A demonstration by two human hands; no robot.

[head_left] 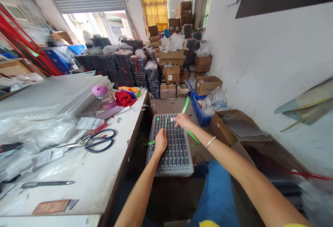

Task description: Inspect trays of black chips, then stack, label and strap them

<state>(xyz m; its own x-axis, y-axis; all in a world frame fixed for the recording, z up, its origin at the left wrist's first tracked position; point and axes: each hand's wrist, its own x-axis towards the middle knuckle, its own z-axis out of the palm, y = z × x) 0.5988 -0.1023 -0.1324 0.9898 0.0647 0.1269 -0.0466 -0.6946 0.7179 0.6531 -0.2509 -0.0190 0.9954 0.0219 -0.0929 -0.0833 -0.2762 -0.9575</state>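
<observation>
Tension is mattering here: the left hand is pinching the green strap down on the tray stack by the table while the right hand is gripping its other length, best drawn evenly.

The left hand closes over the green strap, so the stretch inside the fist is hidden, and its fingers cannot be seen from this side. The right hand is smeared by motion (its grip on the strap is unclear). The parts in the tray stack are too small to identify. Both arms are cut off by the bottom edge. A patch at upper left is blurred out.
</observation>
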